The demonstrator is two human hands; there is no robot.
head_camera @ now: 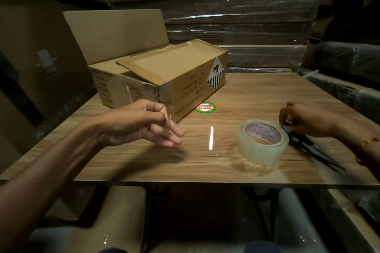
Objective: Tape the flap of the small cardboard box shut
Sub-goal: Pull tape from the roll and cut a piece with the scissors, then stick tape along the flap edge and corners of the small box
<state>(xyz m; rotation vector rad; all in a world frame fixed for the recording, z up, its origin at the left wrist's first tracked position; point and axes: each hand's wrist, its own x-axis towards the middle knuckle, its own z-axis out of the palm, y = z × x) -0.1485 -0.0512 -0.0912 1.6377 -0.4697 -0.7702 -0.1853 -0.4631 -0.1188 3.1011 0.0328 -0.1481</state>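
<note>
— What is each hand's grip on?

— The left hand (141, 123) hovers above the tabletop (205, 162), just in front of the small cardboard box (164, 76). Thumb and forefinger are pinched together on something thin and shiny, perhaps a strip of clear tape, though it is too small to tell for sure. The other fingers are stretched out loosely toward the roll.

— And the right?

— The right hand (304, 121) sits just behind the tape roll (262, 141), fingers curled down at the blue handle of the scissors (308, 144). Whether it truly grasps the handle or only touches it, I cannot tell.

— Where do the scissors lie?

— Flat on the tabletop, right of the roll and touching it or nearly so, dark blades pointing toward the near right edge. The roll lies flat too, clear tape with red print on its inner core.

— And the box?

— At the far left of the tabletop, on its side, printed text upside down from here, a hazard diamond label (215, 74) on its near face. One big flap (117, 33) stands up at the back; another flap (170, 61), edged with brown tape, lies across the top, lifted slightly at its near left corner. A round green-and-red sticker (205, 107) is on the tabletop just beside the box. Behind it all stand stacks of wrapped cardboard sheets (236, 6).
</note>
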